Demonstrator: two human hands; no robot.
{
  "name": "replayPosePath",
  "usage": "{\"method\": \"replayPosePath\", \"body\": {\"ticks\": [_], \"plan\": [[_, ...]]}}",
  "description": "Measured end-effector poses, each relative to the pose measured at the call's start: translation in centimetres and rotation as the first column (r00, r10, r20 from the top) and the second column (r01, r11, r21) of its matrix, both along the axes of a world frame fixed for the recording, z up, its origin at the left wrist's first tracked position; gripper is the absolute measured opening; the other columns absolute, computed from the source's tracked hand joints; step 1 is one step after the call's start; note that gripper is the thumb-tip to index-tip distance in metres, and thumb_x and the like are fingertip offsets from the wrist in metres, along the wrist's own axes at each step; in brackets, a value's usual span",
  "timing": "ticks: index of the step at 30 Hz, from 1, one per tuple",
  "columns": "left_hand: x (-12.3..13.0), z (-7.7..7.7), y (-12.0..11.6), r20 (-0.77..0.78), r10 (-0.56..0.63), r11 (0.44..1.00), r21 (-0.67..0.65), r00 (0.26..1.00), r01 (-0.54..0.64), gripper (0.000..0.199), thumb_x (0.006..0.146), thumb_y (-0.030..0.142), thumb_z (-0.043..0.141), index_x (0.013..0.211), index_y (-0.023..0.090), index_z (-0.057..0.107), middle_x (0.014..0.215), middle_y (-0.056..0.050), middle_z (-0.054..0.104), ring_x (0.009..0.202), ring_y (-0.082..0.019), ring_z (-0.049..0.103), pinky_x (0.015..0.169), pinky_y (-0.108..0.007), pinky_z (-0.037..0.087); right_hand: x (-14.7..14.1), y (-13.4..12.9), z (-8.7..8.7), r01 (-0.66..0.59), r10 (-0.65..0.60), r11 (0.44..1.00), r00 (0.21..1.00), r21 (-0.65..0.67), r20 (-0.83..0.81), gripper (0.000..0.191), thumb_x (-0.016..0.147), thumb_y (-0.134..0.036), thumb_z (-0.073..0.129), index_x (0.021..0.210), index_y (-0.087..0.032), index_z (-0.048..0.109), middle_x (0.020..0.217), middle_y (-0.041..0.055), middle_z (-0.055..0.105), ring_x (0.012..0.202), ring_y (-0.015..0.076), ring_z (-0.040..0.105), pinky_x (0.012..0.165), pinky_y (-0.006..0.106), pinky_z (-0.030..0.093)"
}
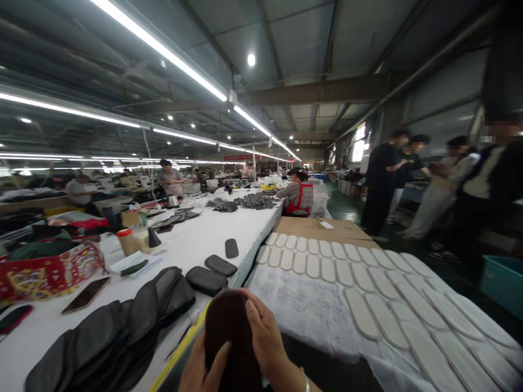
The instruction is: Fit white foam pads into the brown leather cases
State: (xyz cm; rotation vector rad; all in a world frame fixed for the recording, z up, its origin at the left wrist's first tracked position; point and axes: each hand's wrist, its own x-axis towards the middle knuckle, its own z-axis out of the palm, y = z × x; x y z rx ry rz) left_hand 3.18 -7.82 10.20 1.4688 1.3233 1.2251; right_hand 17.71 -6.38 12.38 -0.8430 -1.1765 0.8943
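A dark brown padded piece with a rounded top is held upright between my two hands, low in the middle of the head view. My left hand grips its lower left side, with the thumb across its face. My right hand closes round its right edge, thumb near the top. Its lower end runs out of the frame. To the left, black rounded pads lie in an overlapping row on the white table. Several single black pads, one of them a small pad, lie just beyond my hands.
Pale oval pieces lie in rows on the right-hand table. A phone, a red-lidded jar and a red patterned box stand left. A co-worker in a red apron sits ahead; several people stand right, near a teal bin.
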Motion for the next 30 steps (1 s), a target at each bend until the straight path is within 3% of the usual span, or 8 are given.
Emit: {"method": "replayPosePath", "body": {"ticks": [4, 8, 18, 25, 30], "plan": [[0.8, 1.2, 1.3, -0.120, 0.109, 0.974, 0.211, 0.987, -0.082, 0.061, 0.079, 0.042, 0.054, 0.134, 0.019, 0.037, 0.137, -0.009, 0.043, 0.127, -0.026, 0.037, 0.107, -0.043, 0.028, 0.2, 0.0, -0.8, 0.008, -0.009, 0.997, 1.000, -0.071, -0.015, 0.045, 0.088, -0.046, 0.048, 0.126, -0.023, 0.051, 0.131, 0.0052, 0.048, 0.124, 0.0230, 0.040, 0.108, 0.042, 0.028], [1.1, 2.0, 1.7, -0.177, 0.138, 0.944, 0.322, 0.974, -0.075, 0.047, 0.080, 0.041, 0.053, 0.122, 0.020, 0.053, 0.124, -0.008, 0.054, 0.117, -0.024, 0.048, 0.101, -0.037, 0.037, 0.5, -0.1, -0.6, -0.014, 0.012, 0.997, 1.000, -0.075, -0.018, 0.047, 0.085, -0.043, 0.054, 0.126, -0.021, 0.050, 0.127, 0.0061, 0.052, 0.119, 0.0243, 0.045, 0.106, 0.043, 0.031], [1.7, 3.8, 1.4, -0.103, 0.091, 0.959, 0.278, 0.990, -0.060, 0.035, 0.081, 0.041, 0.053, 0.106, 0.020, 0.064, 0.106, -0.005, 0.064, 0.101, -0.021, 0.058, 0.090, -0.030, 0.044, 0.4, -0.4, -0.6, -0.144, 0.104, 0.982, 0.953, -0.124, -0.284, 0.036, 0.084, -0.036, 0.057, 0.116, -0.021, 0.059, 0.113, 0.0055, 0.062, 0.106, 0.0233, 0.056, 0.097, 0.040, 0.042], [1.2, 4.1, 2.1, -0.143, 0.127, 0.939, 0.336, 0.982, -0.073, 0.028, 0.078, 0.041, 0.056, 0.090, 0.019, 0.069, 0.090, -0.003, 0.069, 0.087, -0.019, 0.062, 0.081, -0.026, 0.047, 0.2, -1.0, 0.5, 0.001, -0.013, 0.993, 0.994, -0.119, -0.106, 0.030, 0.085, -0.034, 0.055, 0.111, -0.021, 0.062, 0.110, 0.0048, 0.063, 0.101, 0.0225, 0.058, 0.092, 0.037, 0.046], [0.8, 3.8, 2.4, -0.080, 0.094, 0.978, 0.197, 0.992, -0.076, 0.036, 0.076, 0.046, 0.057, 0.094, 0.017, 0.068, 0.096, -0.004, 0.069, 0.093, -0.022, 0.062, 0.082, -0.027, 0.047, 0.2, -1.0, 1.3, 0.013, -0.018, 0.996, 0.998, -0.093, -0.054, 0.026, 0.084, -0.028, 0.055, 0.108, -0.021, 0.063, 0.105, 0.0034, 0.065, 0.098, 0.0216, 0.059, 0.090, 0.034, 0.046]]}}
